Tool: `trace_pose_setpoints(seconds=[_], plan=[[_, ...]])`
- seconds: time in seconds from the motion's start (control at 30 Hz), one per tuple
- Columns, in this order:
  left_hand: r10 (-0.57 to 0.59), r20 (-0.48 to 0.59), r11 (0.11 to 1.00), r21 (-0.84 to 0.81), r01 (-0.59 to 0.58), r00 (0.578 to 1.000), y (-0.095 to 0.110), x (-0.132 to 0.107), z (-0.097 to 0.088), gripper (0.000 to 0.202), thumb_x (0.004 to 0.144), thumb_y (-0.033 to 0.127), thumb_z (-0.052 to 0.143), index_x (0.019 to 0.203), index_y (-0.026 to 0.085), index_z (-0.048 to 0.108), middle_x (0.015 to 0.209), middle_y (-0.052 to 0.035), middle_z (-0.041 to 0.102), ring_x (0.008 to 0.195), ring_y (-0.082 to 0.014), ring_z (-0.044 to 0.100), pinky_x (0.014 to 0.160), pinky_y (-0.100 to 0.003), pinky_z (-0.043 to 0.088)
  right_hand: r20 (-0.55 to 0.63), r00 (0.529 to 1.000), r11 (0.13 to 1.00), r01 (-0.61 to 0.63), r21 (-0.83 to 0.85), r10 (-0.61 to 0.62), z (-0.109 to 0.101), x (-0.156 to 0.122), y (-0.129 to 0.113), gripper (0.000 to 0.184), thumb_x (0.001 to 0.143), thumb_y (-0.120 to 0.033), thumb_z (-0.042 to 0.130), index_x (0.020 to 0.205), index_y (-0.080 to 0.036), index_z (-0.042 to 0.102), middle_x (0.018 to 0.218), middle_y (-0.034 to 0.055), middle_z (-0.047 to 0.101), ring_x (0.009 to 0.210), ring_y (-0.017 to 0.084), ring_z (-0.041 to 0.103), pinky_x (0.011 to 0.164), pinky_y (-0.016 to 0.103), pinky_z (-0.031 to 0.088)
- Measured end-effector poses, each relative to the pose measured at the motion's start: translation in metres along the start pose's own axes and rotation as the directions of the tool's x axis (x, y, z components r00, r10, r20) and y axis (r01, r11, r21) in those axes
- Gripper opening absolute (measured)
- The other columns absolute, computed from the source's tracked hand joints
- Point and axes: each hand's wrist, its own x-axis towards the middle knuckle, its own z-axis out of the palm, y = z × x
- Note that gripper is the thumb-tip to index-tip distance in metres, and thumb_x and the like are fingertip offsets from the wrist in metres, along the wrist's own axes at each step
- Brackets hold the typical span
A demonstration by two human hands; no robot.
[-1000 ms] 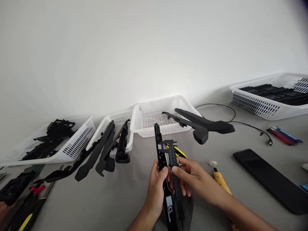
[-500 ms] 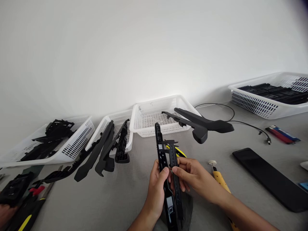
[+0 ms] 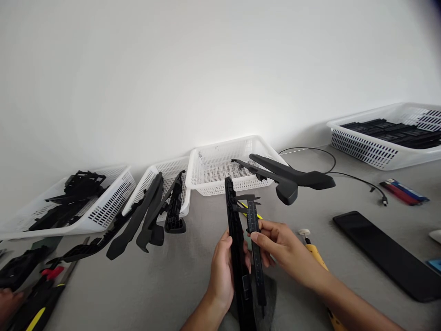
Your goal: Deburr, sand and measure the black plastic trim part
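My left hand [image 3: 222, 269] is wrapped round a long black plastic trim piece [image 3: 235, 230], which stands up nearly vertical in front of me. Between the thumb and fingers of my right hand [image 3: 277, 243] is a black vernier caliper [image 3: 253, 220]. Its jaws point left and reach the side of the trim piece near the upper part; whether they touch is hard to tell. Behind the caliper a yellow object [image 3: 255, 214] lies on the table, partly hidden. A dark flat piece [image 3: 270, 294] shows below my hands.
White baskets [image 3: 206, 188] stand along the wall, with more black trim pieces [image 3: 132, 223] leaning on them. To the right are a yellow-handled tool [image 3: 315, 253], a black flat panel [image 3: 386, 253] and a cable [image 3: 358, 179]. Another person's hand [image 3: 10, 301] appears at far left, near pliers [image 3: 48, 294].
The trim piece and caliper have shifted slightly right, and the trim piece has turned so its glossy face no longer shows. At far left, the other person's hand and black part have moved a little.
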Motion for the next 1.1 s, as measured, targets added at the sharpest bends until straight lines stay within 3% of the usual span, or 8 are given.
trace_pose_setpoints(seconds=[0.13,0.33,0.47,0.57,0.8,0.87,0.97,1.1], plan=[[-0.015,-0.038,1.000,-0.026,0.014,0.999,0.002,0.001,0.001,0.029,0.082,0.045,0.074,0.090,0.018,0.065,0.073,0.0019,0.061,0.057,-0.0121,0.054,0.055,-0.025,0.044,-0.031,1.000,0.999,0.001,-0.036,-0.002,-0.004,0.000,0.001,0.041,0.098,-0.060,0.070,0.086,-0.022,0.061,0.068,-0.0008,0.065,0.056,0.014,0.056,0.054,0.027,0.043],[0.023,-0.068,0.998,-0.053,-0.027,0.997,0.013,0.005,-0.001,0.037,0.083,0.047,0.087,0.091,0.014,0.072,0.080,-0.0011,0.065,0.066,-0.0111,0.057,0.062,-0.023,0.047,-0.045,0.996,0.996,0.079,-0.050,-0.081,-0.004,0.000,0.001,0.028,0.102,-0.047,0.058,0.088,-0.023,0.059,0.076,0.0010,0.067,0.070,0.019,0.062,0.073,0.033,0.051],[-0.027,-0.088,0.993,-0.120,0.017,0.996,0.017,0.010,-0.007,0.049,0.076,0.051,0.098,0.094,0.012,0.075,0.084,-0.0035,0.069,0.070,-0.0115,0.060,0.065,-0.023,0.048,-0.167,0.982,0.994,0.079,-0.070,-0.089,-0.006,0.000,0.012,0.028,0.104,-0.043,0.056,0.085,-0.026,0.044,0.067,-0.0058,0.048,0.063,0.015,0.047,0.066,0.030,0.042],[-0.020,-0.077,0.984,-0.180,0.006,0.997,0.016,0.013,-0.009,0.049,0.072,0.048,0.102,0.093,0.014,0.073,0.088,-0.0024,0.070,0.070,-0.0104,0.060,0.065,-0.023,0.049,-0.197,0.977,0.995,0.075,-0.066,-0.087,-0.008,-0.002,0.016,0.033,0.106,-0.047,0.055,0.085,-0.027,0.040,0.072,-0.0063,0.040,0.063,0.014,0.037,0.059,0.028,0.035],[0.017,-0.059,0.989,-0.146,-0.025,0.998,0.014,0.010,-0.005,0.057,0.075,0.059,0.098,0.098,0.018,0.065,0.081,0.0028,0.063,0.062,-0.0089,0.055,0.050,-0.020,0.042,-0.141,0.975,0.900,0.096,-0.425,-0.170,-0.005,-0.007,0.001,0.030,0.106,-0.053,0.057,0.113,-0.024,0.060,0.085,0.0005,0.066,0.076,0.021,0.056,0.071,0.032,0.040],[0.030,-0.071,0.993,-0.115,-0.038,0.997,0.015,0.008,-0.003,0.059,0.077,0.063,0.095,0.101,0.020,0.064,0.084,0.0025,0.064,0.059,-0.0091,0.054,0.045,-0.020,0.040,-0.119,0.977,0.869,0.098,-0.485,-0.177,-0.004,-0.008,-0.002,0.026,0.107,-0.047,0.055,0.118,-0.024,0.061,0.086,0.0007,0.070,0.075,0.022,0.059,0.072,0.033,0.041],[0.026,-0.055,0.995,-0.096,-0.032,0.998,0.015,0.005,-0.002,0.056,0.084,0.068,0.086,0.102,0.020,0.063,0.083,0.0026,0.063,0.052,-0.0082,0.048,0.041,-0.021,0.040,-0.068,0.979,0.845,0.131,-0.519,-0.193,-0.004,-0.009,-0.002,0.016,0.104,-0.033,0.051,0.111,-0.025,0.063,0.086,0.0003,0.073,0.074,0.022,0.062,0.073,0.033,0.042],[0.027,0.010,0.992,-0.123,-0.026,1.000,0.016,0.001,-0.003,0.044,0.085,0.057,0.081,0.104,0.020,0.066,0.088,-0.0001,0.065,0.058,-0.0124,0.054,0.046,-0.026,0.047,-0.029,0.981,0.854,0.153,-0.497,-0.193,-0.005,-0.009,-0.002,0.017,0.098,-0.021,0.053,0.109,-0.025,0.065,0.089,-0.0003,0.078,0.075,0.021,0.067,0.073,0.032,0.045]])
